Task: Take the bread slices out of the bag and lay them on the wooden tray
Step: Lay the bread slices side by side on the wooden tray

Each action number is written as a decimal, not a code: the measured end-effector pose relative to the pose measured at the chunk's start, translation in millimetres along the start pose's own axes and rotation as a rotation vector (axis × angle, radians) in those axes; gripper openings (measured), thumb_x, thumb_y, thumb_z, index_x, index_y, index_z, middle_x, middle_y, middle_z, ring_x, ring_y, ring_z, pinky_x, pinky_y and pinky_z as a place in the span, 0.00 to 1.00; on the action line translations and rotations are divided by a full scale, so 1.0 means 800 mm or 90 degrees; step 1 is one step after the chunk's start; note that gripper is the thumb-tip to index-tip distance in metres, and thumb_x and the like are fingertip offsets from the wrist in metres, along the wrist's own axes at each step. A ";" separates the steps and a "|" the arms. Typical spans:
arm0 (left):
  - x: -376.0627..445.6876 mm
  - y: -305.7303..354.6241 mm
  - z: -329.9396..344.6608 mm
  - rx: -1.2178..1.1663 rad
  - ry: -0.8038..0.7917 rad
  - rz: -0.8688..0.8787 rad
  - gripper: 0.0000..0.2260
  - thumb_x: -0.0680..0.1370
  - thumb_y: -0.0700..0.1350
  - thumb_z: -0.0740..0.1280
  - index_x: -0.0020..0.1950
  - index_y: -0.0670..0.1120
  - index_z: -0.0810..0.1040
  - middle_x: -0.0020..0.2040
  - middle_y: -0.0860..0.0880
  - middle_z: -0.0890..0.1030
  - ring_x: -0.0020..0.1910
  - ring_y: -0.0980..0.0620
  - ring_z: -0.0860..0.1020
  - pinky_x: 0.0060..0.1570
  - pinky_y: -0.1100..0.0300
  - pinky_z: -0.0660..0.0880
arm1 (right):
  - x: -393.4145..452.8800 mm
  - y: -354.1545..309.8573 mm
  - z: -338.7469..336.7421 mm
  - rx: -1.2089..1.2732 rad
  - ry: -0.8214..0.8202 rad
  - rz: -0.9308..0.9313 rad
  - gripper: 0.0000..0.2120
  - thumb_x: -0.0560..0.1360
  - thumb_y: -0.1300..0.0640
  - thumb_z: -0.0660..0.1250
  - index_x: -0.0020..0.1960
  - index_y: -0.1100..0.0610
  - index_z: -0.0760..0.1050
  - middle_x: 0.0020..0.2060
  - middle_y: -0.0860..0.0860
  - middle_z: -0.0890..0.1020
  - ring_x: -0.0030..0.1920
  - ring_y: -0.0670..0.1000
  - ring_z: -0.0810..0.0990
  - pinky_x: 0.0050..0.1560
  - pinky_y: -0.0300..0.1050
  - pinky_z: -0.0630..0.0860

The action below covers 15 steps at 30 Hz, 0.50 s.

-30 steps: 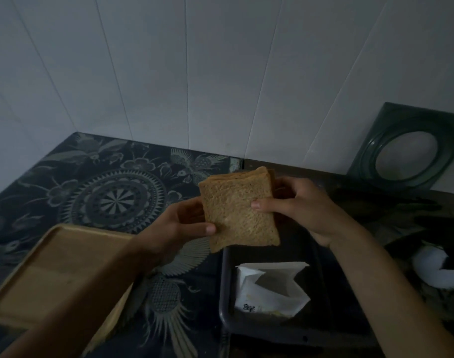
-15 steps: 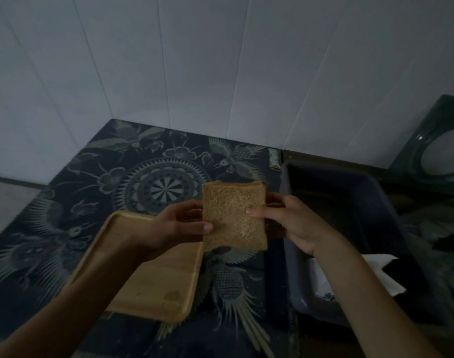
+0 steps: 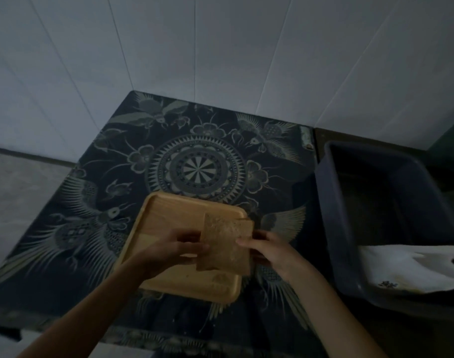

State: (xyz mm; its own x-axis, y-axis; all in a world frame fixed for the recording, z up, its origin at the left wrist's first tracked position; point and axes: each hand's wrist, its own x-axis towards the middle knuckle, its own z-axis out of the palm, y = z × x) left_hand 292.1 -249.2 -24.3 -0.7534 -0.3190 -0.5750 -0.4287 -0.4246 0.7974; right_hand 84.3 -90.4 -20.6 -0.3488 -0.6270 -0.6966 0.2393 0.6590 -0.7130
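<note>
Brown bread slices [image 3: 224,242] are held between both hands just above the right side of the wooden tray [image 3: 169,213]. The slices fan apart slightly at the top. My left hand [image 3: 173,250] grips their left edge, thumb on the front face. My right hand [image 3: 265,250] pinches their right edge. The tray lies on a dark patterned cloth; no bread lies on its bare part. The white bag [image 3: 406,270] lies crumpled in the dark bin at right.
A dark plastic bin [image 3: 331,202] stands right of the tray, close to my right hand. The patterned cloth [image 3: 200,166] covers the table up to the white panelled wall. Grey floor [image 3: 16,192] shows at left.
Both hands have carried the bread slices down and left, from over the bin to above the tray. The view has turned left, and the slices now spread apart.
</note>
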 end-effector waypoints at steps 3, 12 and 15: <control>0.005 -0.023 -0.011 0.008 -0.001 -0.037 0.13 0.76 0.40 0.72 0.61 0.45 0.82 0.59 0.46 0.84 0.58 0.48 0.83 0.56 0.53 0.80 | 0.016 0.022 0.016 0.012 0.015 0.021 0.33 0.56 0.41 0.85 0.59 0.50 0.84 0.53 0.47 0.88 0.57 0.52 0.85 0.67 0.54 0.77; 0.026 -0.068 -0.020 0.046 0.042 -0.124 0.09 0.78 0.40 0.70 0.58 0.45 0.82 0.58 0.45 0.83 0.58 0.46 0.81 0.55 0.51 0.80 | 0.027 0.058 0.053 0.069 0.061 0.083 0.16 0.69 0.52 0.80 0.56 0.51 0.85 0.51 0.50 0.89 0.52 0.52 0.86 0.57 0.50 0.82; 0.030 -0.075 -0.021 0.088 0.053 -0.141 0.10 0.78 0.41 0.70 0.58 0.45 0.82 0.58 0.44 0.83 0.58 0.45 0.81 0.63 0.45 0.78 | 0.031 0.065 0.059 0.067 0.076 0.076 0.18 0.70 0.53 0.80 0.58 0.53 0.84 0.51 0.50 0.88 0.51 0.51 0.87 0.49 0.46 0.83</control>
State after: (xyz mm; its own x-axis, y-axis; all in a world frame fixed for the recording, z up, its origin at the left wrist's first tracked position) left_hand 308.1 -245.7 -88.8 -0.5928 -0.3023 -0.7465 -0.6468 -0.3736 0.6649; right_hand 130.9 -91.3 -79.1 -0.4152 -0.4893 -0.7670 0.3764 0.6752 -0.6344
